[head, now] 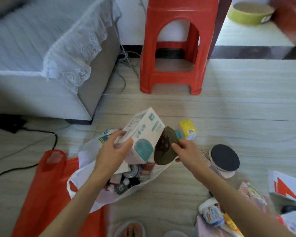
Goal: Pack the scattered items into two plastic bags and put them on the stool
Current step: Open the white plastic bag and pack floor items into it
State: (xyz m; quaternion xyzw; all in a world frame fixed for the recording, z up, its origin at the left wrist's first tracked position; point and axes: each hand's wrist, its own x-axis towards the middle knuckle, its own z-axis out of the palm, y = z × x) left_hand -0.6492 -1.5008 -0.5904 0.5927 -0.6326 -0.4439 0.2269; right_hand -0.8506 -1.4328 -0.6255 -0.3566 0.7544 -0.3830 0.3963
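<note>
Above the floor (229,100), left hand (112,151) grips box (142,134), right hand (186,151) pinches insole (164,147)

Soft daylight, wide-angle warp, edges blurred.

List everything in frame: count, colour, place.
stool: 1, red, floor, top centre
sofa: 1, grey with white lace cover, top left
white plastic bag: 1, open on floor, centre, holding small items
red plastic bag: 1, flat on floor, left of white bag
white-teal box: 1, over white bag
dark flat oval item: 1, olive-brown, beside box
yellow box: 1, floor, behind right hand
round black-topped item: 1, floor, right
left hand: grips box
right hand: pinches oval item
</note>
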